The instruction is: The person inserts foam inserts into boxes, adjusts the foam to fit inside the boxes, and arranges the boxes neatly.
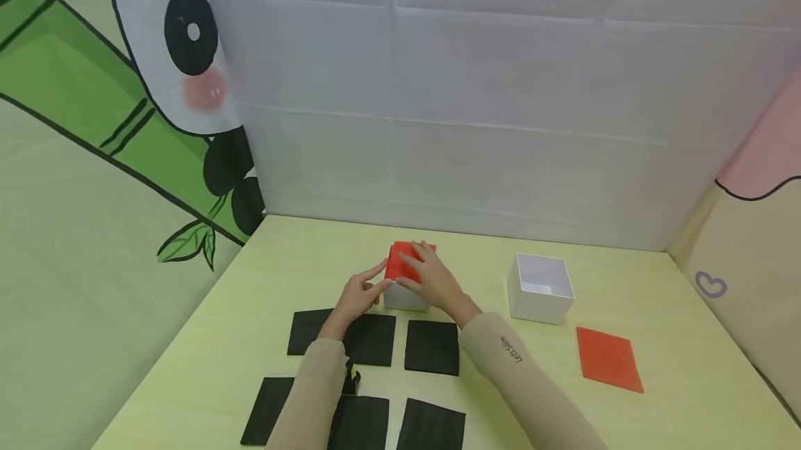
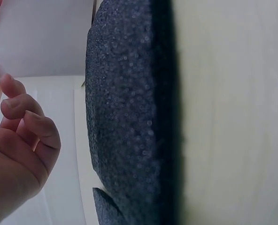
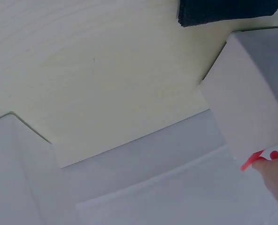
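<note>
A white box (image 1: 407,297) stands toward the back of the table, with a red foam sheet (image 1: 396,270) over its top. My left hand (image 1: 359,293) reaches in from the left, its index finger and thumb extended at the box's left side. In the left wrist view, the other fingers of that hand (image 2: 24,140) bend loosely. From the right, my right hand (image 1: 438,284) lies across the sheet, fingers toward its far edge and thumb near the front. The right wrist view shows a red edge (image 3: 252,161) jutting past the box beside my fingertips.
A second white box (image 1: 541,304), open at the top, stands to the right. In front of it lies another red sheet (image 1: 608,359). Several black foam sheets (image 1: 432,347) lie in rows below my forearms. A white cloth wall (image 1: 463,123) closes the table's back edge.
</note>
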Action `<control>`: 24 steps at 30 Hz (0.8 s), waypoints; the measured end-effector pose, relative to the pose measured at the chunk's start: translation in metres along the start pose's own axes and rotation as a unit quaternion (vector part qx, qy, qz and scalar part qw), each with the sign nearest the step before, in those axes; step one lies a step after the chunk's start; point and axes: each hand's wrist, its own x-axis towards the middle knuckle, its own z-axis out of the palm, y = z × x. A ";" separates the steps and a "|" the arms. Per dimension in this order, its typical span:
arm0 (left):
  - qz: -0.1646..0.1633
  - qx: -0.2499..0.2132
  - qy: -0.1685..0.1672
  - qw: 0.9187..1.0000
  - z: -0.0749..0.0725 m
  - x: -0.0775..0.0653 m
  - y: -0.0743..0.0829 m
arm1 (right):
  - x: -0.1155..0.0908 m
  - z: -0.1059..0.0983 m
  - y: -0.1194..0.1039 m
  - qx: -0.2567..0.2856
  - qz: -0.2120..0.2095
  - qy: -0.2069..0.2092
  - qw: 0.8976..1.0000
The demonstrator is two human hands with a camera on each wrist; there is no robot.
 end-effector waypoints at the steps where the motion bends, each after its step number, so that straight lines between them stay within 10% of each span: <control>1: 0.003 0.000 -0.003 1.000 0.000 -0.003 0.005 | 0.000 0.001 0.000 0.001 0.001 -0.006 1.000; 8: -0.004 0.013 -0.007 1.000 -0.001 -0.013 0.023 | -0.001 0.000 -0.001 0.004 -0.010 -0.028 1.000; 24: -0.004 0.009 0.014 1.000 0.000 0.008 -0.019 | 0.002 0.004 -0.007 -0.021 -0.004 -0.096 0.995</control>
